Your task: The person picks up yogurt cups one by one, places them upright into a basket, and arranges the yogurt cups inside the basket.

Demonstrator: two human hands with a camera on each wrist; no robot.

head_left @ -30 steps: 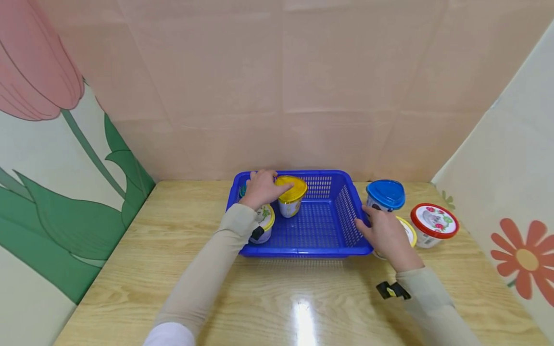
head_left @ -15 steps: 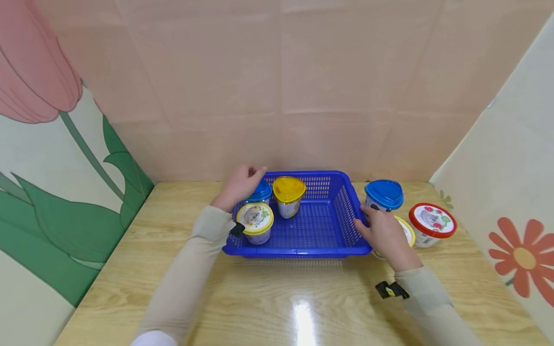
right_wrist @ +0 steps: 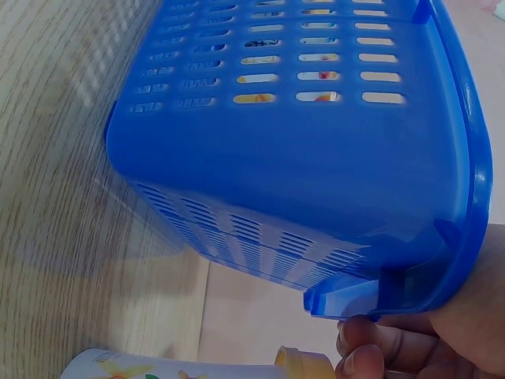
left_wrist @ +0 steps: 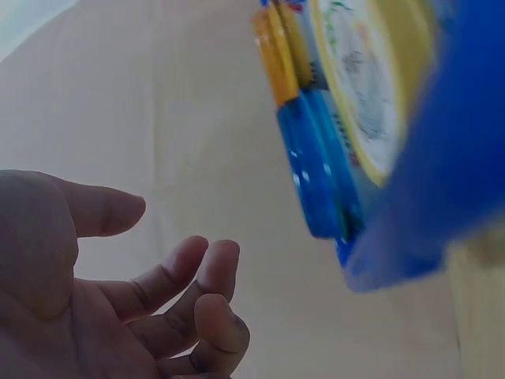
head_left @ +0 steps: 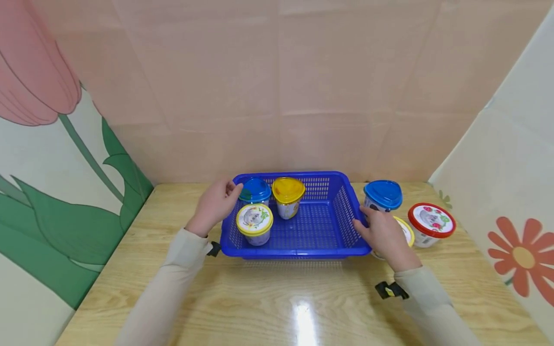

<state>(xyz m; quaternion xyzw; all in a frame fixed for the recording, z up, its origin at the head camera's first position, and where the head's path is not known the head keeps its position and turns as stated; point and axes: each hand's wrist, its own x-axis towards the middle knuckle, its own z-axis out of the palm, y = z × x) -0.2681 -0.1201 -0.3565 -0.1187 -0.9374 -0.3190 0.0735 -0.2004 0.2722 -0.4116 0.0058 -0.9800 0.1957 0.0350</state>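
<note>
A blue slotted plastic basket point(head_left: 298, 251) stands on the table. Inside, at its left, are a tub with a round yellow-rimmed lid point(head_left: 255, 223), a blue-lidded tub point(head_left: 255, 190) and a tub with a yellow rounded-triangle lid point(head_left: 288, 194). My left hand point(head_left: 216, 205) is above the basket's left rim, holding nothing; its fingers bend loosely, apart from the tubs in the left wrist view. My right hand point(head_left: 386, 238) grips the basket's right rim, its fingertips point(right_wrist: 363, 359) curled at the rim in the right wrist view.
Right of the basket stand another blue-lidded tub point(head_left: 383, 193), a red-lidded tub point(head_left: 432, 221) and a yellow-lidded tub point(head_left: 405, 231) partly hidden by my right hand. A pink sheet point(head_left: 277, 96) backs the wooden table point(head_left: 259, 298); flower-printed panels point(head_left: 515, 211) flank it.
My left hand has moved left, from over the tubs to the basket's left rim, uncovering the blue-lidded and round yellow-rimmed tubs. The right hand has stayed at the right rim.
</note>
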